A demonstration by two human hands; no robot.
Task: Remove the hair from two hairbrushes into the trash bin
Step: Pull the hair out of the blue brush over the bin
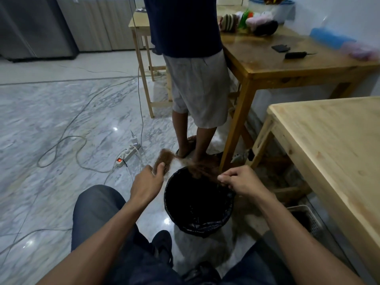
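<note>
**Pulling hair off a brush over the bin**

The left hand point(147, 185) is closed around a hairbrush point(164, 161). The brush sticks out past the fingers, away from the person, and it is full of brown hair. It is blurry, so its shape is hard to tell.

The right hand point(242, 181) is pinched shut on a clump of brown hair point(202, 171). The hair stretches from the right hand's fingertips toward the left hand, over the far rim of the trash bin point(230, 204). I cannot tell if the hair still joins the brush.

The bin is round and black, with a black bag inside. It stands on the floor point(51, 120) between the two hands and just below them, in front of the person's knees.

Past the hands, another person point(195, 79) stands on the floor in grey shorts and sandals. To the right of the right hand is a pale wooden counter point(329, 151). Farther off is a darker counter point(267, 62) with a second dark hairbrush point(295, 55) lying on it. A white power strip point(128, 153) lies on the floor beyond the left hand.
</note>
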